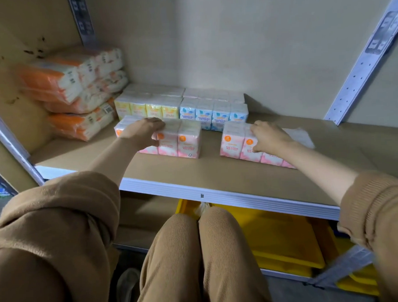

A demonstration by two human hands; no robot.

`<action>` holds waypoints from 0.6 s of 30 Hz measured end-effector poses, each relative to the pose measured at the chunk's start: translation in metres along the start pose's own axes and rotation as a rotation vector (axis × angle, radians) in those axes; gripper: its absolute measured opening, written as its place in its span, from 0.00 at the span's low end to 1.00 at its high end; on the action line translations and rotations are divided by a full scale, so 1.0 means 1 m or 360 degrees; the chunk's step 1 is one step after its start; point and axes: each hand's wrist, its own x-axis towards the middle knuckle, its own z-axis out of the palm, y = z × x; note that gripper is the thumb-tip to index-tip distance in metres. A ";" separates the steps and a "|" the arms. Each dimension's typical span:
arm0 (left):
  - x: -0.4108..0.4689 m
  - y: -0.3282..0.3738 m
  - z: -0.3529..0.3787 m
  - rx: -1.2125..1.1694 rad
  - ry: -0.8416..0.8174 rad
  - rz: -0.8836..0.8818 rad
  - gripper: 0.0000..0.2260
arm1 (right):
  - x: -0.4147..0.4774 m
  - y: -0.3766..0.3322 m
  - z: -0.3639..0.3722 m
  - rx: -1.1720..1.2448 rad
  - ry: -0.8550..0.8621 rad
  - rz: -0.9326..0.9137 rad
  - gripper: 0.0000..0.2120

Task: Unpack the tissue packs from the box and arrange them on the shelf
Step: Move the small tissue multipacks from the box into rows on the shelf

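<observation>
Two pink multipacks of mini tissues lie on the brown shelf (217, 170). My left hand (144, 132) rests over the left pink pack (181, 140), fingers curled around its top and front. My right hand (268, 136) grips the right pink pack (233, 143), which sits a little apart and nearer the shelf edge. Behind them stand a yellow pack (146, 105) and a blue pack (214, 112) side by side against the back wall. No box is in view.
Orange-and-white soft tissue bundles (77, 92) are stacked at the shelf's left end. A flat clear wrapper (300, 136) lies right of my right hand. Metal uprights (361, 68) frame the bay. Yellow bins (279, 236) sit on the lower level behind my knees.
</observation>
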 end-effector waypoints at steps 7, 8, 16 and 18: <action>0.012 -0.014 0.005 -0.0031 0.0080 -0.0020 0.27 | 0.029 -0.034 0.002 0.0047 0.0117 -0.0129 0.17; 0.015 -0.017 0.006 -0.0039 0.0092 -0.0031 0.27 | 0.034 -0.041 0.003 0.0073 0.0127 -0.0149 0.17; 0.038 -0.050 0.012 -0.0133 0.0151 -0.0124 0.26 | 0.073 -0.075 0.007 0.0120 0.0185 -0.0156 0.17; 0.044 -0.056 0.014 -0.0140 0.0163 -0.0127 0.26 | 0.081 -0.081 0.008 0.0124 0.0198 -0.0150 0.17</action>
